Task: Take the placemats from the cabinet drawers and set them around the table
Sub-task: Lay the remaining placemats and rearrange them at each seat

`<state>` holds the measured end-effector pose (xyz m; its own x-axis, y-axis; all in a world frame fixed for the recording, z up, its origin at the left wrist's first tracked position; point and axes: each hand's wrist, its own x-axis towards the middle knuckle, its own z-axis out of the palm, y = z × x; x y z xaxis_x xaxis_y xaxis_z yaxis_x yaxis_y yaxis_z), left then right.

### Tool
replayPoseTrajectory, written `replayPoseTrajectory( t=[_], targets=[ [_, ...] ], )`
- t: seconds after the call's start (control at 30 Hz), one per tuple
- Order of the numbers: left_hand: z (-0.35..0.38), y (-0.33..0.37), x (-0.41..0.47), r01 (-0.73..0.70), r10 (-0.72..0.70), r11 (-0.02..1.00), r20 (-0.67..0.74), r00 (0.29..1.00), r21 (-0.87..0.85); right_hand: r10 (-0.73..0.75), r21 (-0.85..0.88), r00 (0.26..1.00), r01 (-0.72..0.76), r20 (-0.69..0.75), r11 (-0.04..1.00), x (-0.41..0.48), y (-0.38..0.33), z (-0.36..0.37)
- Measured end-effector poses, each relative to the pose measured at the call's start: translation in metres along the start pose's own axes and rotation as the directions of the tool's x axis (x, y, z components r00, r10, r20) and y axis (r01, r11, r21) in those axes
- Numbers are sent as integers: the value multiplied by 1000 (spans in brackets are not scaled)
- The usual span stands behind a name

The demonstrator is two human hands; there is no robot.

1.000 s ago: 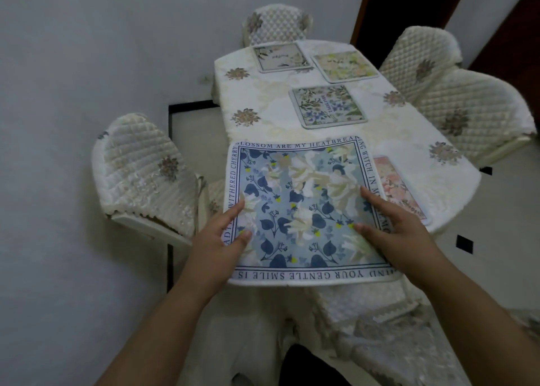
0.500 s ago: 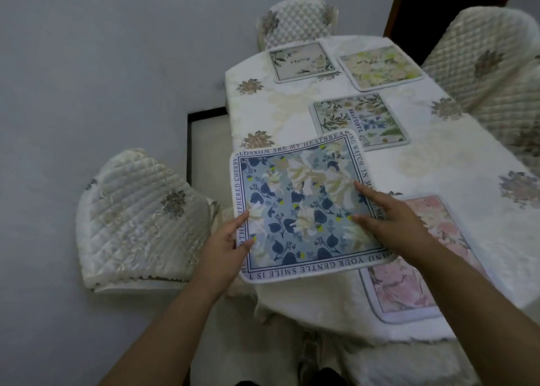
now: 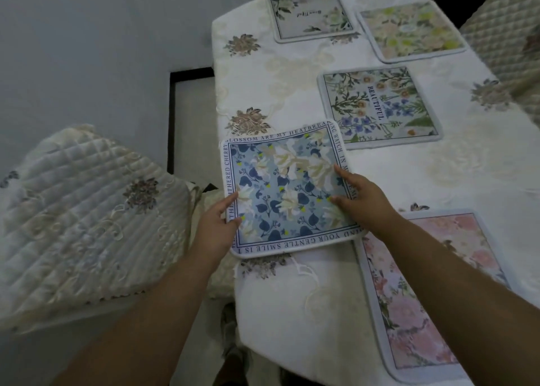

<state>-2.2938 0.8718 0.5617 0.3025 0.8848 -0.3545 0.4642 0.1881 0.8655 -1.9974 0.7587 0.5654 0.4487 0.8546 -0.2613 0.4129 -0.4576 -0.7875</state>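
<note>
Mat in your hands looks thin, light and a bit bendy, so you should keep it flat and not let a corner flop. This blue placemat (image 3: 287, 189) probably will not break, and it may slide on the smooth cloth if you push it. Good places to hold it are the two side edges, one for each hand, just where your fingers are now.

Your left hand (image 3: 214, 227) pinches the left edge, thumb on top and the other fingers tucked under where you cannot see them. Your right hand (image 3: 361, 201) rests on the right side with its fingers (image 3: 340, 170) spread and flat on top of the mat. Whether anything grips below there, I cannot tell.

The mat sits at the near left edge of the table (image 3: 292, 312), and it may be just touching the cloth or a tiny bit above it.

It is square with round corners and a pale rim. It has blue leaves, white flowers and small yellow dots, with dark letters running all around the border. Just past your right wrist lies a pink placemat (image 3: 455, 312). Beyond your fingertips lies a green and purple placemat (image 3: 380, 108).
</note>
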Motion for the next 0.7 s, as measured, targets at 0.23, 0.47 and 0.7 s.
replayPoseTrajectory(
  t=[0.23,0.47,0.7],
  targets=[
    [8,-21,35,47,-48,998,-23,999,-39,18,-41,1000,-17,25,999,40,25,24],
    [13,-26,51,4,-5,1000,-57,998,-14,1,-161,1000,-1,4,987,55,33,30],
    [18,-29,52,-52,76,975,-103,992,218,13,-255,993,-44,-121,966,51,28,40]
  ],
)
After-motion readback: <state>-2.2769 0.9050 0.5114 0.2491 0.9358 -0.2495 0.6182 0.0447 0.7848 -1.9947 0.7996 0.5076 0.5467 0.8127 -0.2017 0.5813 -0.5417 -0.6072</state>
